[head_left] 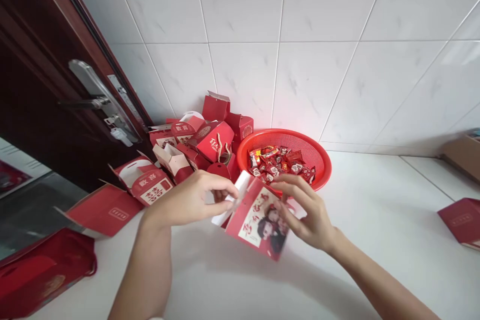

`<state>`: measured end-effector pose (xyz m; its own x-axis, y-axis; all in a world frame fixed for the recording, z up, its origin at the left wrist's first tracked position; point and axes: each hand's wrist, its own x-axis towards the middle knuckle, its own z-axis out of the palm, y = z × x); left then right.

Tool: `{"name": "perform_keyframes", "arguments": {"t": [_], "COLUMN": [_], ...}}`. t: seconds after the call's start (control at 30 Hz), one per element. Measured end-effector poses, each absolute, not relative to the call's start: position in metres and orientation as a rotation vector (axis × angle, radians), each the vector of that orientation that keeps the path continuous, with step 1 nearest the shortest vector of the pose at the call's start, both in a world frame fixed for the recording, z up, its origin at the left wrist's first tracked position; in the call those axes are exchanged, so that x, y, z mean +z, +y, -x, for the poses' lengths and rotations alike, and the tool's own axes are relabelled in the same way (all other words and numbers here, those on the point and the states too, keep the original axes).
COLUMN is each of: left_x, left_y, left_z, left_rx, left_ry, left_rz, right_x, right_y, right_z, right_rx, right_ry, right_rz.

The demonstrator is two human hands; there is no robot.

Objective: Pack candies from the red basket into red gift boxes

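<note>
A red candy box (236, 225) with a cartoon couple and Chinese lettering on its front is held tilted above the white surface. My left hand (198, 195) pinches the pale flap at its left end between thumb and fingers. At the opposite end, my right hand (305, 210) grips the box with the thumb on the printed face and the fingers bent over the upper edge. Just behind it stands a red plastic basket (325, 160) of red-wrapped candies (275, 165). The inside of the box is hidden from me.
Several red gift boxes (213, 140) are piled against the tiled wall, left of the basket. A red bag (48, 270) lies at the lower left, near a dark door (33, 60). Another red box (461, 220) and a brown carton (463, 155) are far right.
</note>
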<state>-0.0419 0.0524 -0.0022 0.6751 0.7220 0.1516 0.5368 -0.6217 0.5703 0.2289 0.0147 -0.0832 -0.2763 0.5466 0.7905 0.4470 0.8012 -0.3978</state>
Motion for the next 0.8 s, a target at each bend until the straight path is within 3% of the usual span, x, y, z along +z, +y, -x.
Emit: {"name": "perform_keyframes", "arguments": {"t": [0.17,0.37,0.8], "left_x": [-0.015,-0.034,-0.038], "left_y": [0.051,0.055,0.058], "left_z": [0.013,-0.001,-0.011], "left_rx": [0.561,0.617,0.453], "left_ry": [0.778,0.729,1.045], "left_rz": [-2.482,-2.518,-2.443], "right_x": [-0.052,-0.055,-0.046], "right_y": [0.032,0.034,0.018], "right_z": [-0.233,-0.235,-0.249], "right_rx": [0.390,0.826,0.975], "right_ry": [-1.967,-2.120,-2.134], "right_rz": [1.038,1.248,1.387]}}
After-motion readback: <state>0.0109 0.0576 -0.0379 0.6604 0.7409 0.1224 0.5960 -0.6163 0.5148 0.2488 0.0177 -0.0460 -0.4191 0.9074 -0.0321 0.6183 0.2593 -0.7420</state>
